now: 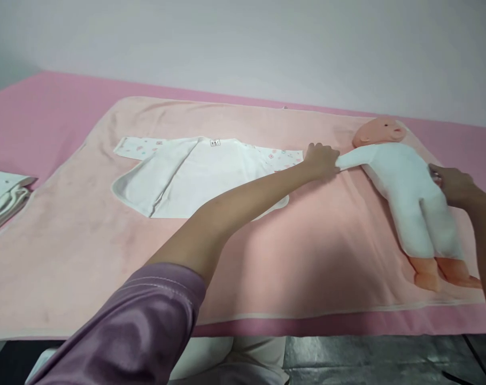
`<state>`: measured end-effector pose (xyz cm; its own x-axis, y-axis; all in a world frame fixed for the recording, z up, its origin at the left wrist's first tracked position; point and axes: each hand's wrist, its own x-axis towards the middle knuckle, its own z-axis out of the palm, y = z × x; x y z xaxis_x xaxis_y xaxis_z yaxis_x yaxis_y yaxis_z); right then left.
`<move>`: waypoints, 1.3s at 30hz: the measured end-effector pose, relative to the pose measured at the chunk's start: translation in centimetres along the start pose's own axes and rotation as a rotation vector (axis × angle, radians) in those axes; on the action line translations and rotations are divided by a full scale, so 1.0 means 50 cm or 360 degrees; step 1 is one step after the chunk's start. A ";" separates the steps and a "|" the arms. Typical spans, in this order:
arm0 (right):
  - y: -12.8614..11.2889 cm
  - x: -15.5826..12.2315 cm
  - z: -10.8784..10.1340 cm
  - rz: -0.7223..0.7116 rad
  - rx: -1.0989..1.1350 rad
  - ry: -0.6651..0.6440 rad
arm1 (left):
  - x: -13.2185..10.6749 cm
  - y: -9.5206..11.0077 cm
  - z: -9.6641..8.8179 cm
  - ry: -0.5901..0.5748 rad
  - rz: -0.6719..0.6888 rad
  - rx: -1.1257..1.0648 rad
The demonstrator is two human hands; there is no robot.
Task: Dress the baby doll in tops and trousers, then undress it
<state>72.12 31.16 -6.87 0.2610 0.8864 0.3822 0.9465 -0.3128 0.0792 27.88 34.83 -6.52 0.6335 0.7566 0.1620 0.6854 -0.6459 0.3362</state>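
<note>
A baby doll (407, 187) in a white bodysuit lies on its back at the right of a peach blanket (86, 256), head toward the wall. My left hand (322, 159) reaches across the blanket and is closed around the end of the doll's outstretched arm. My right hand (451, 183) grips the doll's far side at the waist, fingers curled on it. A small white baby jacket (194, 174) with printed sleeves lies spread flat and open in the middle of the blanket, just left of my left hand.
The blanket covers a pink surface (34, 107) that runs to a pale wall. Folded white cloths (2, 195) sit at the left edge. The near edge of the surface drops to a grey floor (367, 358).
</note>
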 end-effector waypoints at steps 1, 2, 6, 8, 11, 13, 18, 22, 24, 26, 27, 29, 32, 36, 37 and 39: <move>-0.006 0.000 -0.003 0.0055 -0.0016 -0.0098 | 0.003 -0.002 -0.003 -0.0009 -0.0003 -0.0036; -0.012 -0.003 -0.009 0.0090 -0.0031 -0.0208 | 0.005 -0.005 -0.007 -0.0023 -0.0008 -0.0078; -0.044 -0.035 -0.068 0.0076 -0.0234 -0.0256 | -0.009 -0.026 -0.044 -0.0035 0.0033 -0.0243; -0.075 -0.058 -0.116 0.0029 -0.0303 -0.0154 | -0.038 -0.053 -0.080 0.0038 0.0082 -0.0230; -0.159 -0.099 -0.198 -0.0106 -0.0177 0.0073 | -0.121 -0.120 -0.154 0.0139 0.0099 -0.0137; -0.244 -0.130 -0.249 -0.0194 -0.0033 0.0236 | -0.201 -0.180 -0.208 0.0138 0.0000 -0.0086; -0.522 -0.184 -0.314 -0.0467 0.0240 0.0208 | -0.428 -0.342 -0.320 0.0217 -0.0420 0.0042; -0.746 -0.194 -0.311 -0.0789 0.0487 0.0115 | -0.570 -0.444 -0.355 0.0399 -0.0789 0.0275; -0.835 -0.197 -0.304 -0.0897 0.0495 0.0070 | -0.618 -0.481 -0.351 0.0475 -0.0989 0.0359; -0.894 -0.206 -0.295 -0.0942 0.0469 0.0012 | -0.652 -0.508 -0.335 0.0535 -0.1150 0.0395; -0.912 -0.214 -0.289 -0.0948 0.0458 -0.0013 | -0.665 -0.517 -0.323 0.0554 -0.1203 0.0398; -0.926 -0.236 -0.270 -0.0929 0.0437 -0.0045 | -0.685 -0.528 -0.297 0.0601 -0.1249 0.0397; -0.912 -0.283 -0.236 -0.0808 0.0364 -0.0110 | -0.702 -0.529 -0.266 0.0681 -0.1160 0.0382; -0.915 -0.343 -0.233 -0.0680 0.0385 -0.0107 | -0.709 -0.513 -0.262 0.0755 -0.0866 0.0327; -0.932 -0.352 -0.247 -0.0696 0.0451 -0.0044 | -0.708 -0.507 -0.265 0.0756 -0.0786 0.0302; -0.985 -0.360 -0.286 -0.0797 0.0631 0.0090 | -0.704 -0.493 -0.269 0.0720 -0.0619 0.0253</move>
<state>18.09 25.72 -4.48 -0.2314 0.8696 0.4361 0.9522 0.2943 -0.0817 -16.14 25.49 -8.03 0.1350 0.8857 0.4442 0.9028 -0.2947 0.3131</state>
